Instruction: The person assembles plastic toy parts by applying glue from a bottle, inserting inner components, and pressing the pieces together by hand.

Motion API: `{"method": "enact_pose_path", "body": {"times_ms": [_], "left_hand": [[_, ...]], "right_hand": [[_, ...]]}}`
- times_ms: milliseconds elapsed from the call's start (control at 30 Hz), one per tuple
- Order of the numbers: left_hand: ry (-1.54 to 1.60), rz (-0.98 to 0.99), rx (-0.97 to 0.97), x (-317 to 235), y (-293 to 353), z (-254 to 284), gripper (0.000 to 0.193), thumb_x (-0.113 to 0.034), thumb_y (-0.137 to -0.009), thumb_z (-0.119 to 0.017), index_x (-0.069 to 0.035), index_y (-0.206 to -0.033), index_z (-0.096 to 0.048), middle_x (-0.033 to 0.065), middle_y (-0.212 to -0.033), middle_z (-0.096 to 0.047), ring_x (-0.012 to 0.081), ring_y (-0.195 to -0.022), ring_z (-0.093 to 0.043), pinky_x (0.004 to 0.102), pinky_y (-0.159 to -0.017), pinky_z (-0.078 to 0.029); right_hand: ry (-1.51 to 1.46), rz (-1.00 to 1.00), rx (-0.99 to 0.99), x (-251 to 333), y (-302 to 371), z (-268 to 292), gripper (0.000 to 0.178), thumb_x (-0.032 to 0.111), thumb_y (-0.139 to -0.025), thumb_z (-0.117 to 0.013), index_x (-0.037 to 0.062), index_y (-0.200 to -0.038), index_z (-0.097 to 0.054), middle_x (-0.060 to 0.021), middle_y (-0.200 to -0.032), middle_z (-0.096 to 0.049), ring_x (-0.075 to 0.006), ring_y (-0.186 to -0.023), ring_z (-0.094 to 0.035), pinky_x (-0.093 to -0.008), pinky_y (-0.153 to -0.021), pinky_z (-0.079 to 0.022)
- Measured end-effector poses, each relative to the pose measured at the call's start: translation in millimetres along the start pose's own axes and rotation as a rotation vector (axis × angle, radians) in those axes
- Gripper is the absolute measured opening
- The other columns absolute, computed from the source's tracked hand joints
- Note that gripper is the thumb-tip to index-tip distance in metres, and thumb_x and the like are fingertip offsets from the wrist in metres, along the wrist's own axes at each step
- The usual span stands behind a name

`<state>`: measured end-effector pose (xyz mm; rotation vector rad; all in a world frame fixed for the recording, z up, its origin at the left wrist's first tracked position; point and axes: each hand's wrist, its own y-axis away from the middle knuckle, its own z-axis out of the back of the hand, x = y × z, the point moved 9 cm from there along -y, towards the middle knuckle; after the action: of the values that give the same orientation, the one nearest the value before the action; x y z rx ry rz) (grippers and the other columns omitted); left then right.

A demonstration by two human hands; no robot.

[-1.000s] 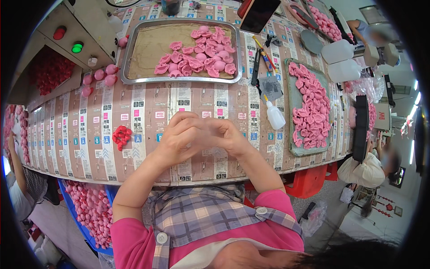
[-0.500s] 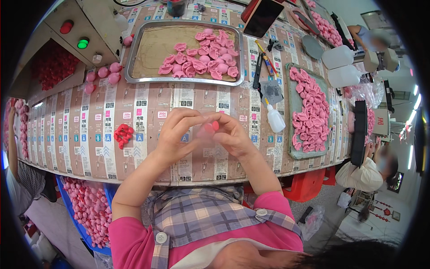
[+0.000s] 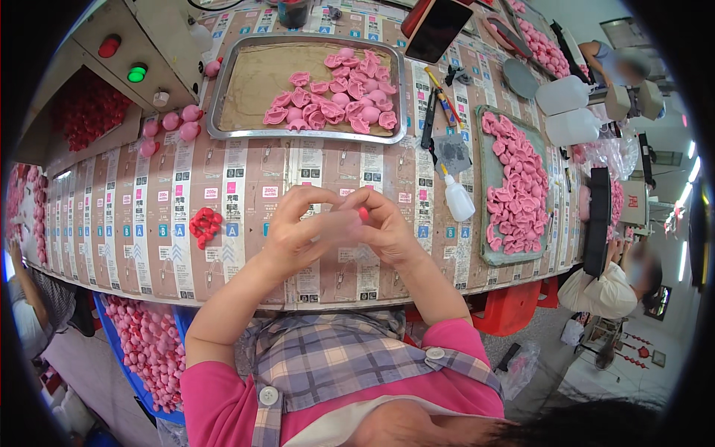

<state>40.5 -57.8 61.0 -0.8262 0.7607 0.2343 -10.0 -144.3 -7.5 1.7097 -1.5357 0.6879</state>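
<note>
Over the front middle of the table my two hands meet, fingertips bent together. A small glossy red piece [image 3: 363, 214] shows between the fingers of my right hand [image 3: 392, 229], which is closed on it. My left hand [image 3: 298, 229] is curled in from the other side, its fingers blurred and pressed against the right ones; whatever they pinch is hidden. To the left of my hands lies a small heap of red pieces [image 3: 205, 226]. Beyond them a metal tray [image 3: 242, 134] carries pink ruffled pieces [image 3: 328, 110] and pink balls.
A green-rimmed tray [image 3: 514, 257] of pink pieces stands right, beside a white squeeze bottle [image 3: 459, 200]. Pens [image 3: 445, 97], a phone [image 3: 438, 30] and white jugs [image 3: 572, 127] lie farther back. A machine housing [image 3: 160, 45] fills the back left; a blue crate [image 3: 123, 357] of pink-red balls sits below.
My left fingers have swept across toward the right hand, covering the pink ball seen between them earlier. Less of the red piece shows. At far left, another person's arm has lowered.
</note>
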Motion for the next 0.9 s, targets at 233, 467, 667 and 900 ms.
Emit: {"method": "enact_pose_path", "body": {"times_ms": [233,467,667,900], "left_hand": [[-0.062,-0.016,-0.006,0,2,-3,0.037,-0.01,-0.055,-0.074,-0.013,-0.091,-0.063,0.0075,-0.096,-0.055,0.0235,-0.088,-0.052,0.0361,-0.077,-0.041],[-0.052,-0.074,0.006,-4,2,-5,0.031,-0.005,-0.056,-0.066,-0.008,-0.087,-0.063,0.0056,-0.096,-0.057,0.0244,-0.084,-0.054,0.0342,-0.071,-0.044],[-0.058,-0.105,0.013,-4,5,-7,0.036,-0.006,-0.054,-0.072,-0.009,-0.088,-0.062,0.0063,-0.093,-0.056,0.0227,-0.084,-0.053,0.0337,-0.072,-0.043],[-0.065,-0.119,0.001,-6,5,-7,0.036,-0.006,-0.054,-0.072,-0.009,-0.088,-0.062,0.006,-0.093,-0.056,0.0223,-0.084,-0.053,0.0332,-0.072,-0.043]], "right_hand": [[0.088,0.022,-0.022,3,0,-3,0.029,0.004,-0.074,-0.065,0.0037,-0.099,-0.051,-0.0024,-0.097,-0.052,-0.0106,-0.089,-0.051,-0.0241,-0.078,-0.043],[0.124,0.015,-0.041,1,1,-2,0.026,0.006,-0.073,-0.066,0.0032,-0.095,-0.052,-0.0011,-0.09,-0.054,-0.0095,-0.087,-0.051,-0.0231,-0.076,-0.041],[0.172,0.064,-0.057,5,2,-2,0.024,0.009,-0.073,-0.067,0.0034,-0.092,-0.052,0.0004,-0.086,-0.052,-0.0074,-0.082,-0.05,-0.0222,-0.074,-0.04],[0.172,0.078,-0.038,4,2,-2,0.024,0.01,-0.074,-0.066,0.0033,-0.093,-0.053,0.0,-0.086,-0.053,-0.008,-0.083,-0.05,-0.0229,-0.075,-0.039]]}}
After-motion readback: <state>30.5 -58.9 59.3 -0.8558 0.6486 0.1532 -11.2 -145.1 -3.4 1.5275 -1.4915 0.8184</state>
